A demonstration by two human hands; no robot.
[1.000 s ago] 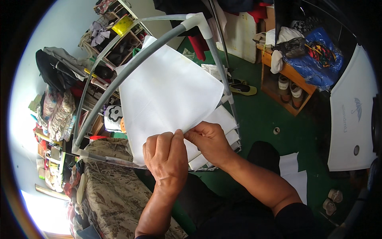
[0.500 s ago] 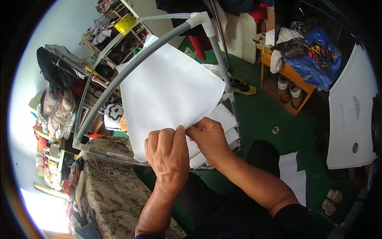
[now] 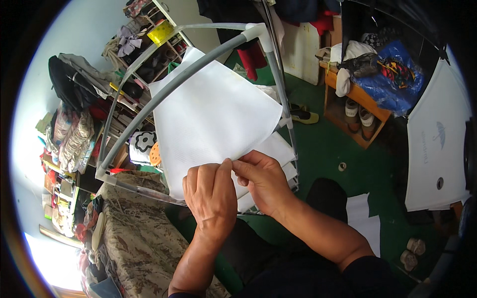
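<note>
White sheet (image 3: 218,114) spreads beneath the curved bar of a grey tubular frame (image 3: 175,84). The left hand (image 3: 211,193), fingers curled, and right hand (image 3: 262,179) pinch its near edge, side by side.

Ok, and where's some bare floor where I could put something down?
Green floor shows bare between the grey frame and the wooden box, from the yellow shoe down to the small ring. Another patch separates the white papers from two small beige things. It's crowded on top of the box, on the left shelves and around the held white sheet.
</note>
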